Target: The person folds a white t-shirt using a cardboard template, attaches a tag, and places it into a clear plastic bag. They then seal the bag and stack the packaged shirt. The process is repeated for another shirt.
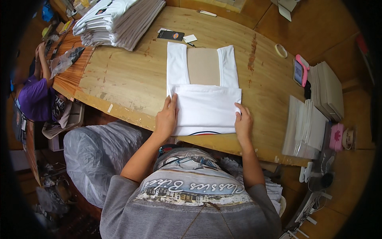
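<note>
The folding looks partway along: the white shirt (pixel 207 111) lies on the table (pixel 123 83) by the near edge, roughly midway between the left and right ends, wrapped around a tan board (pixel 203 65). Both sides are turned in — two pale strips run up the board's far half — and a broad, fairly smooth panel covers the near half, with a dark-and-red trim (pixel 205 133) showing at its near edge. The middle of the board's far half is not yet covered, so closing that end and a final smoothing seem to be left. The left hand (pixel 167 119) is half open, its fingers stretched along the panel's left edge; the right hand (pixel 243 121) is loosely curled at the right edge, thumb and fingers a little apart. Both touch the cloth, but I cannot tell whether either pinches it or only presses. A black tag (pixel 171 35) lies toward the far edge, just beyond the shirt; whether it is attached is unclear. Clear bags (pixel 300 131) wait at the near right corner — bagging, if meant, is not begun — and a pile of folded shirts (pixel 119 24) stands at the far left corner.
</note>
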`<state>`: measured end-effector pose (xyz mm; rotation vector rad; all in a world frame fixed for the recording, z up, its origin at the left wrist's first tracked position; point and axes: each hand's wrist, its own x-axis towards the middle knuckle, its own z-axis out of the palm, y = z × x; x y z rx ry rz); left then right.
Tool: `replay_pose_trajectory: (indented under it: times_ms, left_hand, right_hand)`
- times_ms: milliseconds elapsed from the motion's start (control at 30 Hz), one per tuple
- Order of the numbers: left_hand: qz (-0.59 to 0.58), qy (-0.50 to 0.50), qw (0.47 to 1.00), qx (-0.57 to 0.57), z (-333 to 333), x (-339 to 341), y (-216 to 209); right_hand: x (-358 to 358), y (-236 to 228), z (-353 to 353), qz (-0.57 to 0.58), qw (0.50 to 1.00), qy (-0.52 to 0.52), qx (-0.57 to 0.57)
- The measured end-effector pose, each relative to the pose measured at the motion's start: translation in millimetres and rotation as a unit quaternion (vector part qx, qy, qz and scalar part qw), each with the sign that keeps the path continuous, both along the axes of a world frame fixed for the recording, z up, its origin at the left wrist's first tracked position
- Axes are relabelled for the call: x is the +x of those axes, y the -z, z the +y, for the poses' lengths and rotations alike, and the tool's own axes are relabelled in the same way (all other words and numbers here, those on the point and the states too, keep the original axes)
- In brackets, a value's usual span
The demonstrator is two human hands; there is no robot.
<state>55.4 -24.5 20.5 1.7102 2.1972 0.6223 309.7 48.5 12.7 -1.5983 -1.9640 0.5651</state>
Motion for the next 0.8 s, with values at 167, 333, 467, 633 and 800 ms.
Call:
replay_pose_trajectory:
  times_ms: [167, 333, 467, 633, 800]
  left_hand:
    - [0.122, 0.044, 0.990, 0.051, 4, 0, -22]
    - [0.158, 0.241, 0.955, 0.069, 39, 23, 14]
    - [0.120, 0.294, 0.947, 0.046, 40, 0, 10]
    - [0.204, 0.218, 0.954, 0.003, 14, -28, 1]
    - [0.177, 0.345, 0.921, 0.024, -7, -3, -13]
  right_hand:
    - [-24, -21, -5, -0.200, 0.970, -0.007, 0.142]
    - [-96, -20, -1, -0.108, 0.971, -0.198, 0.081]
    - [-59, 10, 23, -0.257, 0.957, -0.129, 0.038]
    - [-9, -8, 32, -0.300, 0.952, -0.057, 0.005]
    - [-19, -28, -12, -0.191, 0.930, -0.312, 0.039]
